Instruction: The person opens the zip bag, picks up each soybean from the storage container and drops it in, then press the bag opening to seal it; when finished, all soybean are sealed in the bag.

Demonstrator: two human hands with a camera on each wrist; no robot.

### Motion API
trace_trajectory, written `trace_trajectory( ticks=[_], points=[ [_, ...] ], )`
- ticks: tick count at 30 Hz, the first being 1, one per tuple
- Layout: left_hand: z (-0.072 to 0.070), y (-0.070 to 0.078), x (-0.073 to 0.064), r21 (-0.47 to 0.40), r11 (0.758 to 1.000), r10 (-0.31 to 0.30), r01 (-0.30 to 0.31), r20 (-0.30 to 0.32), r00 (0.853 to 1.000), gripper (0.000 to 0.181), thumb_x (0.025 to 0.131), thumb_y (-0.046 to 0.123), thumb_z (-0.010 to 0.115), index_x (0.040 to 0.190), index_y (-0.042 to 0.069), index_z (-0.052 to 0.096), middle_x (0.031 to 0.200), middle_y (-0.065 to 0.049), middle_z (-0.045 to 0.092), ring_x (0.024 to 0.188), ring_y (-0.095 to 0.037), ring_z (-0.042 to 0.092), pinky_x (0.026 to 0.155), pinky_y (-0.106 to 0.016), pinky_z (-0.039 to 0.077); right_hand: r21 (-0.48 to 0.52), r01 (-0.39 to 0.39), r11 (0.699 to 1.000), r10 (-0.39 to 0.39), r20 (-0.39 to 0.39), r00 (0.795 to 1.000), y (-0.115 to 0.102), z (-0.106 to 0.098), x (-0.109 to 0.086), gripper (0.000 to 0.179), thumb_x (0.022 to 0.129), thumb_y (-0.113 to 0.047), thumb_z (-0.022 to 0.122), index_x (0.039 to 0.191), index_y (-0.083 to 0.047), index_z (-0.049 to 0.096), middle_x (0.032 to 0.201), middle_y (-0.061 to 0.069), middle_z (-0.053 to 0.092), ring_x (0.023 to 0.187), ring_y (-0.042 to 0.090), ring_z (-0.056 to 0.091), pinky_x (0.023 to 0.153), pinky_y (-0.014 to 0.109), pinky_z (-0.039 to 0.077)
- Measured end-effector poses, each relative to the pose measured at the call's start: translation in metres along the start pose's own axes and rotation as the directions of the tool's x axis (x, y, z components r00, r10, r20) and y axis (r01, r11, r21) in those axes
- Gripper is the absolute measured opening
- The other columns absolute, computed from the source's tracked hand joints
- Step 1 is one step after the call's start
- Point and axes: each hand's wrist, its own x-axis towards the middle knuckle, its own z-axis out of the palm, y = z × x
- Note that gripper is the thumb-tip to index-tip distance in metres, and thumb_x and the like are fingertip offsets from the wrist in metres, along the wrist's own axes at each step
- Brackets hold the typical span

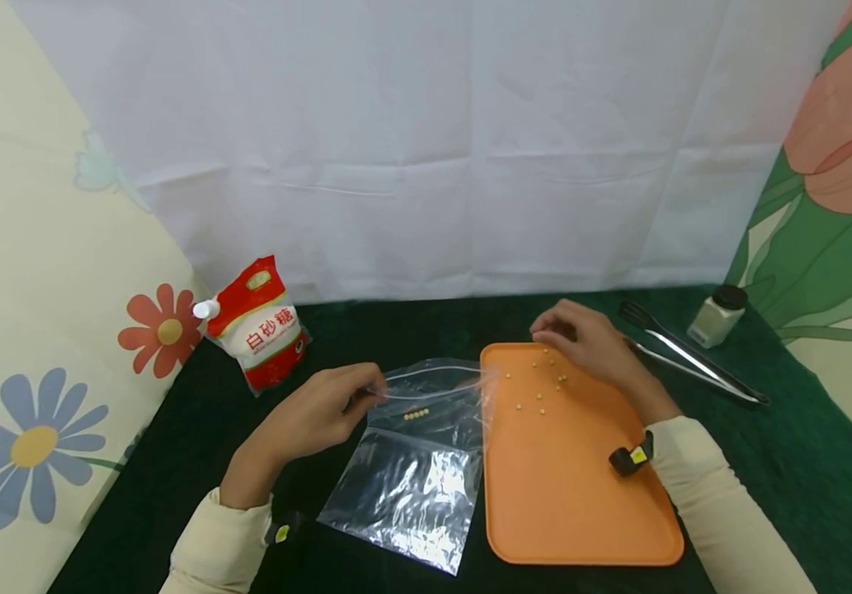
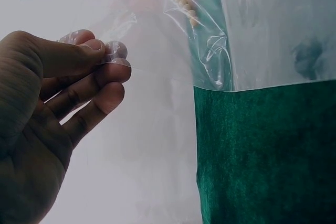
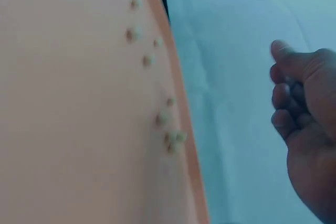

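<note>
At the rim of a clear zip bag [image 1: 418,478], my left hand [image 1: 325,412] pinches the plastic between thumb and fingers. In the left wrist view, the bag's film [image 2: 152,40] stretches away from those fingertips. A short row of small pale-yellow beans [image 1: 416,414] shows inside the bag. My right hand [image 1: 581,338] hovers above the far edge of the orange tray [image 1: 581,495], its fingers loosely curled. Nothing shows between its thumb and fingers in the right wrist view. Several more loose beans [image 1: 540,397] lie scattered on the tray's far part.
A red and white sugar bag [image 1: 265,330] with a white spout stands at the back left. Metal tongs [image 1: 693,359] lie right of the tray, beside a dark-lidded jar [image 1: 717,318]. Dark green cloth [image 1: 767,445] covers the table; a white sheet [image 1: 433,165] hangs behind.
</note>
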Motion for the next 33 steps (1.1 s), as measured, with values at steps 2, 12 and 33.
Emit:
trace_trajectory(
  ticks=[2, 12, 33],
  points=[
    [0.000, -0.001, 0.000, -0.002, 1.000, 0.002, -0.002, 0.002, 1.000, 0.022, 0.092, -0.002, 0.069, 0.103, 0.016, 0.062, 0.097, 0.004, 0.066, 0.080, -0.005, 0.059, 0.077, -0.027, 0.057, 0.048, 0.050, 0.998, -0.049, -0.020, 0.999, -0.009, 0.001, 0.002, 0.009, 0.096, -0.022, 0.069, 0.105, -0.020, 0.069, 0.095, -0.007, 0.060, 0.080, 0.011, 0.055, 0.069, 0.031, 0.048],
    [-0.001, 0.002, 0.001, 0.003, 1.000, 0.008, -0.008, 0.002, 1.000, 0.020, 0.093, 0.000, 0.068, 0.103, 0.016, 0.062, 0.098, 0.004, 0.067, 0.079, -0.005, 0.059, 0.076, -0.027, 0.057, 0.160, 0.334, 0.929, -0.322, -0.097, 0.942, -0.048, 0.009, 0.011, 0.025, 0.087, 0.000, 0.075, 0.104, -0.018, 0.070, 0.093, -0.005, 0.060, 0.076, 0.009, 0.052, 0.066, 0.024, 0.045],
    [0.003, 0.000, 0.001, -0.018, 1.000, 0.014, -0.014, 0.009, 1.000, 0.021, 0.092, -0.002, 0.068, 0.103, 0.015, 0.062, 0.098, 0.002, 0.067, 0.082, -0.013, 0.064, 0.078, -0.027, 0.057, 0.204, 0.408, 0.890, -0.415, -0.007, 0.910, -0.070, 0.032, 0.014, 0.023, 0.089, -0.005, 0.075, 0.110, -0.015, 0.069, 0.096, -0.007, 0.059, 0.078, 0.007, 0.049, 0.064, 0.032, 0.047]
  ],
)
